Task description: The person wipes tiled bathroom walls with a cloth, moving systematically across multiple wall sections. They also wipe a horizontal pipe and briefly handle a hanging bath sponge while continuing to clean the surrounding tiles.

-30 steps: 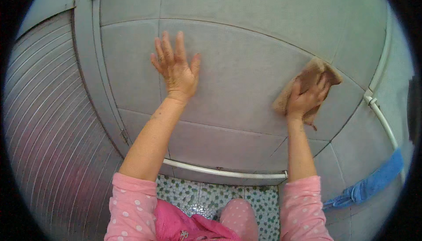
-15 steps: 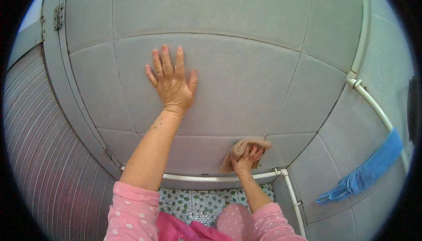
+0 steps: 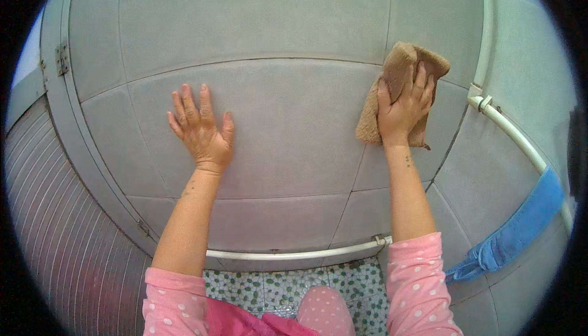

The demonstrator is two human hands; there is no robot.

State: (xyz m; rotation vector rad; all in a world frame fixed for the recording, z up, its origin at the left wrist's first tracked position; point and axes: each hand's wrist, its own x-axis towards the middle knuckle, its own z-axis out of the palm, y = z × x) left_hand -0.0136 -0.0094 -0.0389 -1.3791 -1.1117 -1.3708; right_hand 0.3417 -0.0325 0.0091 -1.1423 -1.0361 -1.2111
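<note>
My left hand (image 3: 203, 132) lies flat on the grey tiled wall (image 3: 294, 134), fingers spread, holding nothing. At the right, my right hand (image 3: 405, 110) presses a brown fluffy cleaning cloth (image 3: 371, 118) against the tiles. The cloth is folded and bunched around the fingers, and its top corners stick out above the hand. It covers part of a grout joint near the wall's right corner.
A white pipe (image 3: 300, 255) runs along the wall's foot, and another (image 3: 517, 137) climbs the right side. Blue gloves (image 3: 520, 229) hang over that pipe. A ribbed door (image 3: 73, 232) stands at the left. Green-and-white pebble-pattern flooring (image 3: 275, 287) lies below.
My right hand has carried the cloth from low on the wall up to the upper right. The view has shifted slightly; my left hand stays flat on the same tile.
</note>
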